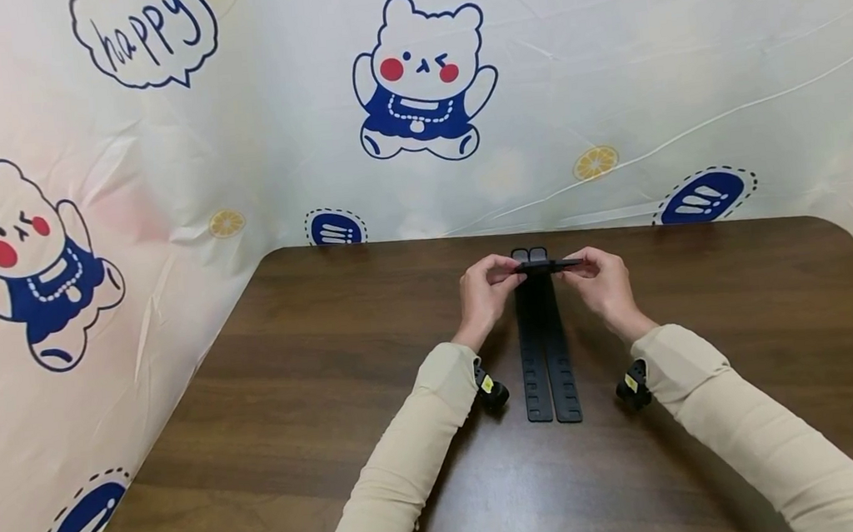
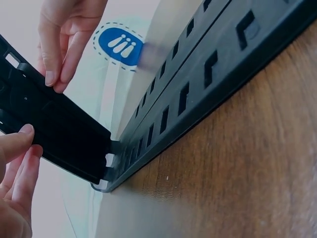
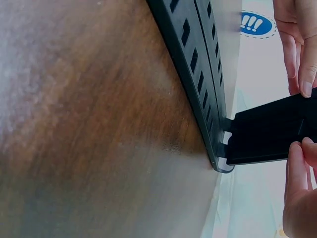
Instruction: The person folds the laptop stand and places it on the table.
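A black plastic panel (image 1: 543,267) stands raised at the far end of a long slotted black base (image 1: 535,366), seen edge-on from the head. My left hand (image 1: 485,297) pinches the panel's left edge between thumb and fingers. On the opposite edge, my right hand (image 1: 603,285) pinches it the same way. In the left wrist view two tabs join the panel (image 2: 59,126) to the base (image 2: 198,89) at its far end. The right wrist view shows the panel (image 3: 267,131) tilted up from the base (image 3: 195,74), which lies flat as two parallel strips.
A brown wooden table (image 1: 315,375) carries the base. Behind it and at the left hangs a pale printed sheet (image 1: 570,79) with bear drawings. Small black cameras sit on the left wrist (image 1: 492,390) and right wrist (image 1: 634,385), beside the base.
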{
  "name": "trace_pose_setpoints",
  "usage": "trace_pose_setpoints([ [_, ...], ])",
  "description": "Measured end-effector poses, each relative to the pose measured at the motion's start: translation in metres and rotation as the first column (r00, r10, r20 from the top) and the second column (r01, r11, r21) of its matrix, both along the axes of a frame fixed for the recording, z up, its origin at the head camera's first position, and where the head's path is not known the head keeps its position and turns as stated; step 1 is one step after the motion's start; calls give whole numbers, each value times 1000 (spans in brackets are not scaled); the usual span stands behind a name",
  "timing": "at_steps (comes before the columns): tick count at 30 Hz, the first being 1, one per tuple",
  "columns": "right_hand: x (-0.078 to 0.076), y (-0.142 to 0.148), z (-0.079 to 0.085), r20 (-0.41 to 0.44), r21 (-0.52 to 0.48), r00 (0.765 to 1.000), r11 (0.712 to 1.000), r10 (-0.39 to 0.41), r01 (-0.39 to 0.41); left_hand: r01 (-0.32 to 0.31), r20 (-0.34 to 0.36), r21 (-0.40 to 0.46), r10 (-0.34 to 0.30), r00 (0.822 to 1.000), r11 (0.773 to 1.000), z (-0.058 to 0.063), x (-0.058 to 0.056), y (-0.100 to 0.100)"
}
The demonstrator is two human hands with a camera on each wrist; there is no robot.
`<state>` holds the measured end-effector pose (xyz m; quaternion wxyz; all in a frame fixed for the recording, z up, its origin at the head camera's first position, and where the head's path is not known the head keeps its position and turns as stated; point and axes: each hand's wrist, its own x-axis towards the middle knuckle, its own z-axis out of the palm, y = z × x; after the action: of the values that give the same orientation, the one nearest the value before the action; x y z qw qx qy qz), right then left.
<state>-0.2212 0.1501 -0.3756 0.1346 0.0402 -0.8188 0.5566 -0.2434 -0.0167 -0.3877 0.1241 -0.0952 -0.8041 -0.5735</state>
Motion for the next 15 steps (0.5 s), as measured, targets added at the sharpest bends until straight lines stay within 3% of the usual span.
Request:
trace_pose_setpoints([
  [8, 5, 0, -2, 67, 45, 997, 998, -44, 41, -1, 31, -16, 1, 1000, 1000, 0, 1, 1],
  [15, 9, -2, -5, 119, 8, 991, 998, -56, 56, 13, 59, -23, -12, 998, 1000, -3, 4, 0],
])
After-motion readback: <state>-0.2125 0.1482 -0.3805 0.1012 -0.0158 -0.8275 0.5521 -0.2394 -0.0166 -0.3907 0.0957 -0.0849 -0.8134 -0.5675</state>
